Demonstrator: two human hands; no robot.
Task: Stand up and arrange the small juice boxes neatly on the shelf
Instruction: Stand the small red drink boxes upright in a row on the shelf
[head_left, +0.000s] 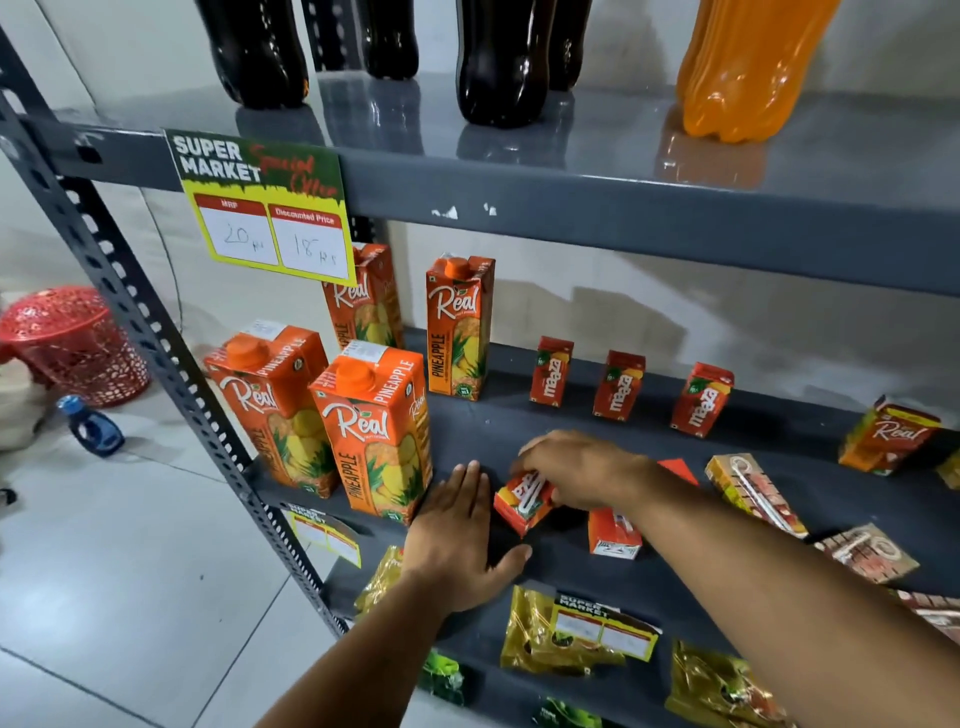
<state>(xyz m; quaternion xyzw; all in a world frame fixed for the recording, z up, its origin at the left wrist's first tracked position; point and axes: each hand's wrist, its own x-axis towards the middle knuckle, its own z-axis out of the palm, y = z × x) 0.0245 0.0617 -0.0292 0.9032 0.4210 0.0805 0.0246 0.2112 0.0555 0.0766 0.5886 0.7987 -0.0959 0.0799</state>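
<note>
- Even, bright indoor light is seen.
- Glare is reflected on the glossy upper shelf.
- Edges are bent by wide-angle distortion.
- Slight softness is noted throughout.

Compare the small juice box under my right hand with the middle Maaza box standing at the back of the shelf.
The juice box under the right hand is tilted, straw side up, near the shelf front; the middle Maaza box stands upright at the back, logo facing out. One is gripped, the other untouched. Both are small red-orange cartons.
</note>
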